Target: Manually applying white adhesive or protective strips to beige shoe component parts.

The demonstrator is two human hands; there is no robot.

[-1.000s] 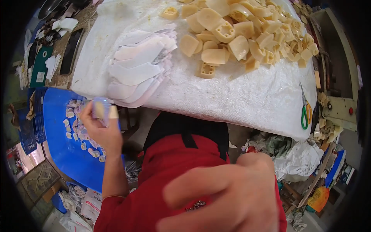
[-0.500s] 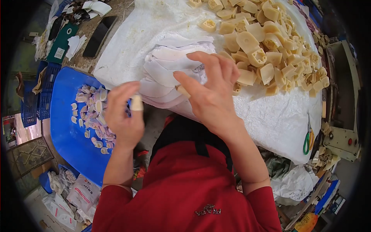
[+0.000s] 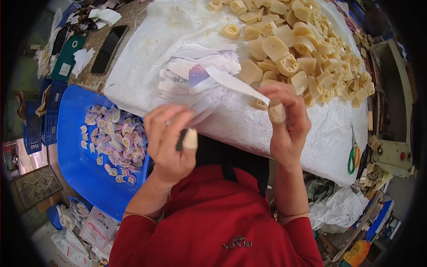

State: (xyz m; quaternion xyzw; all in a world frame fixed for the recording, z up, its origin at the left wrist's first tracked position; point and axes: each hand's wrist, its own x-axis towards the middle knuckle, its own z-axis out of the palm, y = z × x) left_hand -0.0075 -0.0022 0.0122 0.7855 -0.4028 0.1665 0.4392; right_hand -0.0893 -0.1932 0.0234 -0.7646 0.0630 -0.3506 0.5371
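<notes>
Between the thumb and fingers of my right hand (image 3: 289,127) a thin white fabric-like strip (image 3: 235,85) is pinched at one end. Its far end reaches left over a stack of similar white strips (image 3: 182,71) on the table. A purple-blue patch (image 3: 198,76) shows beside that far end; whether it belongs to the same strip I cannot tell. My left hand (image 3: 168,149) hovers at the stack's near edge, fingers and thumb apart, holding nothing I can see. Both thumbs wear beige covers. Hollow beige molded pieces (image 3: 307,53) lie heaped right of the stack.
White sheeting (image 3: 320,124) covers the table. Left of it sits a blue basin (image 3: 73,155) with several small pink-purple and beige pieces (image 3: 122,138). Green-and-orange-handled scissors (image 3: 353,155) lie at the right edge. A phone (image 3: 109,49) rests at the back left.
My right hand has left the stack, moving right and nearer with a strip now pinched in it. My left hand has shifted right from over the basin's edge toward the stack.
</notes>
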